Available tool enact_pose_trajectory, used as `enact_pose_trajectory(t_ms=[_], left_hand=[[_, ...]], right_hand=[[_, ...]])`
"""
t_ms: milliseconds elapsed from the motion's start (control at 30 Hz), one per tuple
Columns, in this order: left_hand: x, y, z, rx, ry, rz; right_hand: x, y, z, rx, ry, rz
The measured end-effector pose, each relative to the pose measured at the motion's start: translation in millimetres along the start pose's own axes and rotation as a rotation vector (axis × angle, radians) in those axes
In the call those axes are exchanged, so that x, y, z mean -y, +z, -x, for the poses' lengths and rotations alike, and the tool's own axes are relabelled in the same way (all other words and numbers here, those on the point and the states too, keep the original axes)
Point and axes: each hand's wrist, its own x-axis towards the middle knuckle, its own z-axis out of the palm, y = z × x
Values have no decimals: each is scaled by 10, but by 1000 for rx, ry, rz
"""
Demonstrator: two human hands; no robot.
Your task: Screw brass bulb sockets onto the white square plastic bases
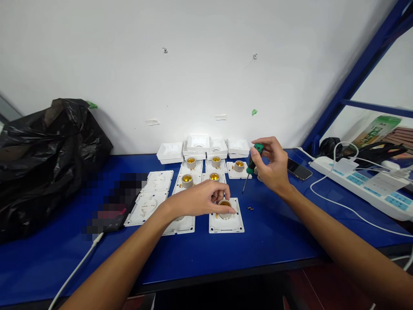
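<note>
My left hand (206,199) reaches over a white square lamp holder (237,221) lying on the blue table. Thumb and fingers are closed around its round socket, which has a brass-coloured inside. In my right hand (272,165) is a screwdriver (251,164) with a green and black handle; its thin shaft points down and slightly left, the tip apart from the lamp holder. A few small brass screws (251,208) lie on the table just right of that plate. Behind my left hand sit several similar lamp holders (214,177) with brass-lined sockets.
Against the wall stand several white box-shaped covers (170,150). White plates without sockets (158,181) lie at left beside a pixelated dark device (118,215) with a cable. A black plastic bag (54,159) fills the far left. Right are a phone (299,169) and power strip (361,183).
</note>
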Motion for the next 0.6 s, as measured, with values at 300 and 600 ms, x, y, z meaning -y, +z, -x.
enact_pose_trajectory(t_ms=[300,600], left_hand=[[53,-12,0,36,60,-1],[36,0,-4,62,66,8]], right_hand=[[85,96,17,13,3,11],[-36,-14,51,-46,10,15]])
